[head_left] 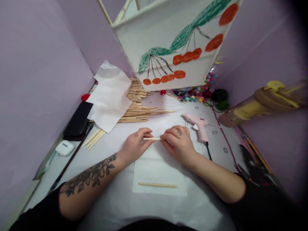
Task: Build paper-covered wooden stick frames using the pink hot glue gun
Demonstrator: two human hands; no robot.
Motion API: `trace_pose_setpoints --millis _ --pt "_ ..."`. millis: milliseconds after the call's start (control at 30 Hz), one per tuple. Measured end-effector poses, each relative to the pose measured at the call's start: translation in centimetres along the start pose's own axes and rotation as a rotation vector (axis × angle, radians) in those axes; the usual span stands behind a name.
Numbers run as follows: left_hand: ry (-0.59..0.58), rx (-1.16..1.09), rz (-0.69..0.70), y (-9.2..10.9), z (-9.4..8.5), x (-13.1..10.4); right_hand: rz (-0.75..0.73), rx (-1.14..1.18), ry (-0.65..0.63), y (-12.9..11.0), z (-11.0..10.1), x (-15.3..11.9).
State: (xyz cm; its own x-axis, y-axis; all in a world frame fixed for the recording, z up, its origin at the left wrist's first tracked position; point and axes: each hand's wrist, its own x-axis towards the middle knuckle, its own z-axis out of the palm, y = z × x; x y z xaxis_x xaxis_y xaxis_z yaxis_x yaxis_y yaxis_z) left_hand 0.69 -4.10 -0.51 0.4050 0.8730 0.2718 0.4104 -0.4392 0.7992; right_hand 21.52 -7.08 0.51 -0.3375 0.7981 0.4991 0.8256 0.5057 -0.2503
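1. Pale wood: one thin stick was held level between both hands, over the white tabletop.
2. Left hand: thumb and forefinger pinched the stick near its left end. Right hand: fingertips grasped the other end and hid it; how tightly, I couldn't tell.
3. Second stick lay flat on a white sheet nearer the person, touched by neither hand.
4. Burn risk, in my judgement: the pink glue gun lay on its side just past the right hand, nozzle pointing leftward, small red light lit. If the tip was hot, a careless reach could have scorched knuckles.
5. Snag risk: black cord ran close by the right forearm. An elbow swing could have dragged the gun.
6. Snap risk: the stick looked slim; uneven pressure from two pinches might have cracked it or let it slip.
7. Roll risk: loose stick bundle lay beyond the left hand, partly under crumpled paper; a bump could have scattered it.
8. Knock risk: painted panel loomed above the far side; raised hands might have hit it.
9. Spill risk: lidded cup at right looked tilted, maybe lens distortion. Couldn't tell.
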Motion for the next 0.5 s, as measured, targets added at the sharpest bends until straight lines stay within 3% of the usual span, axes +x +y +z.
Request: trace_pose_setpoints --millis 167,333,500 --pt "-0.035 0.053 0.105 -0.3 0.1 0.0 -0.009 -0.037 -0.008 0.0 0.0 0.1" --pt "-0.103 0.083 0.106 -0.6 -0.2 0.3 0.005 -0.053 -0.036 0.2 0.0 0.1" --pt "-0.143 0.094 0.439 -0.4 -1.2 0.3 0.028 -0.086 -0.041 0.4 0.1 0.1"
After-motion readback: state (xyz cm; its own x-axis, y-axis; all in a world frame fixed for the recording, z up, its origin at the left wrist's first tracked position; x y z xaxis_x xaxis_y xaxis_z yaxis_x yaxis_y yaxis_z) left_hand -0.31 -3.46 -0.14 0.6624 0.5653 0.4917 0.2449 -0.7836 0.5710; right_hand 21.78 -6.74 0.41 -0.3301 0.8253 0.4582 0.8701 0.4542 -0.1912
